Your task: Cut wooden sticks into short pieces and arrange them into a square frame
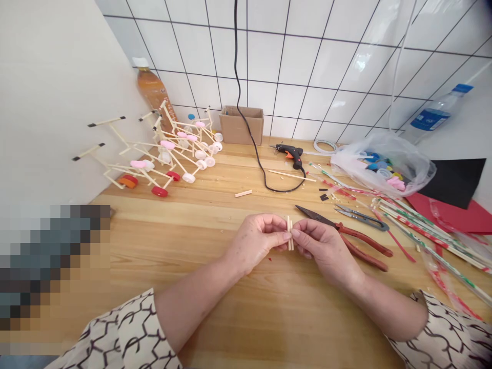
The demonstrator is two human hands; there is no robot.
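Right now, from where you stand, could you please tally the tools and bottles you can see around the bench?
Hot glue gun: 1
Red-handled pliers: 1
Grey-handled pliers: 1
Plastic bottles: 2 (an amber drink bottle, a water bottle)
Total: 5

White square wall tiles (pixel 292 61) with dark grout lines cover the far wall, and soft glare shows on them toward the right. A plain cream wall (pixel 49 92) closes the left side, meeting the tiles at the corner. A light plank wooden tabletop (pixel 154 246) runs up to both walls.
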